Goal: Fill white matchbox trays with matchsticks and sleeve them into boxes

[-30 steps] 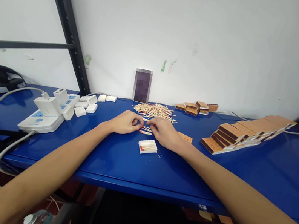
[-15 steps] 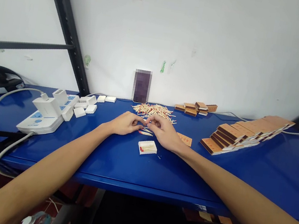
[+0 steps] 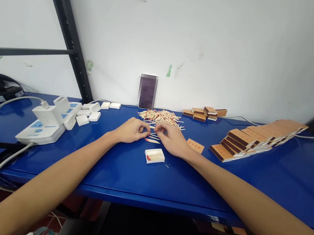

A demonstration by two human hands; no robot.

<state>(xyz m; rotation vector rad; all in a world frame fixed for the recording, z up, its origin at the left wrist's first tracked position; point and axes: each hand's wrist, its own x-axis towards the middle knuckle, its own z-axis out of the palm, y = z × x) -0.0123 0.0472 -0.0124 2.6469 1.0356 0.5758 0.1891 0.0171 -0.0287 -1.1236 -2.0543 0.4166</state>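
My left hand (image 3: pixel 132 131) is curled at the left of the loose matches, its thumb and index finger brought together. Facing it, my right hand (image 3: pixel 171 139) also has thumb and fingers drawn together; whatever is in either pinch is too small to make out. Several matches (image 3: pixel 152 141) lie on the table between and below the fingertips. Just behind the hands is a heaped pile of red-tipped matches (image 3: pixel 161 116). Nearer to me sits a white matchbox tray (image 3: pixel 153 160) with a few matches in it. An orange matchbox sleeve (image 3: pixel 195 146) lies beside my right wrist.
Stacked matchboxes (image 3: pixel 246 139) spread over the right side, with a smaller group (image 3: pixel 201 114) by the wall. White empty trays (image 3: pixel 83 120) and a power strip (image 3: pixel 43 132) with cables are at left. A pixelated dark rectangle (image 3: pixel 148 92) stands against the wall.
My fingertips, close together before, have parted slightly, leaving a small gap over the matches. The view has shifted a little. The tray with its matches stays in place.
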